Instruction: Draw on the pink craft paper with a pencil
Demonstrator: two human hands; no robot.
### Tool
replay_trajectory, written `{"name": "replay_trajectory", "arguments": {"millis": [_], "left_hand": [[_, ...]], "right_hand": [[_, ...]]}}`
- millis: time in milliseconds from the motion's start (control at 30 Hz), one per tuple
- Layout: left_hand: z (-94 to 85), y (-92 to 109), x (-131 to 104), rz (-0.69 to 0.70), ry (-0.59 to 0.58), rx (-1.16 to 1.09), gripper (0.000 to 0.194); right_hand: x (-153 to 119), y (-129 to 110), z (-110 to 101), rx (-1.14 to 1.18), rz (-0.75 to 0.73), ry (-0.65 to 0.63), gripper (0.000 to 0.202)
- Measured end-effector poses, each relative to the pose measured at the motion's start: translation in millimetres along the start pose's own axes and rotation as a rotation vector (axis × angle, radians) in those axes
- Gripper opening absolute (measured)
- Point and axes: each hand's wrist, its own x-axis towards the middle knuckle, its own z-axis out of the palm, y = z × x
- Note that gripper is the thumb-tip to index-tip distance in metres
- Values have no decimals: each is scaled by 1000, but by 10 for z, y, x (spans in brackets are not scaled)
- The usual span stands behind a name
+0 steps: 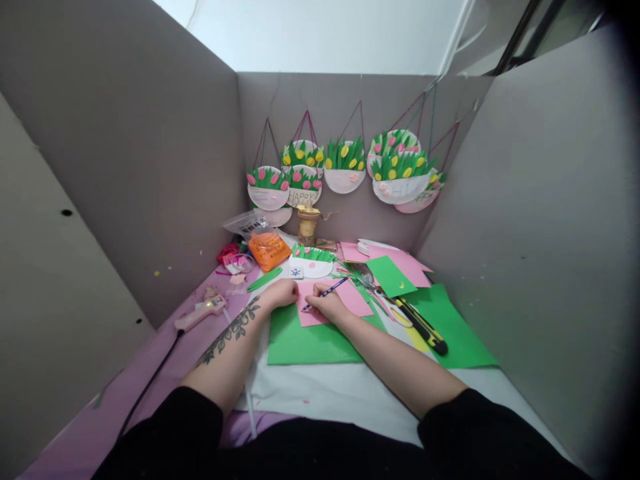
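My right hand (pixel 326 303) grips a dark blue patterned pencil (pixel 336 287), its tip touching a pink sheet of paper (pixel 357 305). At the sheet's left edge rests my left hand (pixel 281 293), closed with the fingers curled under; whatever they may hold is hidden. Beneath the pink sheet lies a larger green sheet (pixel 305 347). Just beyond my hands is a white half-round paper-plate piece (pixel 313 268) with green paper grass and a pink spot. A small white tile with a blue mark (pixel 296 273) lies against it.
A pink glue gun (pixel 200 313) with a black cord lies left, near green strips (pixel 264 279) and an orange bag (pixel 269 250). On the right are a yellow-black utility knife (pixel 423 325), scissors (pixel 403 313) and green paper (pixel 460 333). Paper-plate flower baskets (pixel 345 180) hang behind.
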Motion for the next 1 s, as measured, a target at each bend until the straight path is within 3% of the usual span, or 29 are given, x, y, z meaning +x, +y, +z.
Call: {"name": "replay_trajectory", "arguments": {"millis": [467, 800, 1000], "left_hand": [[10, 1, 10, -7, -5, 6, 21], [-8, 31, -2, -28, -8, -1, 20], [4, 16, 3, -27, -3, 8, 20]], "right_hand": [[41, 52, -42, -180, -59, 64, 18], [35, 57, -50, -149, -45, 82, 17], [12, 21, -23, -14, -12, 74, 18]]}}
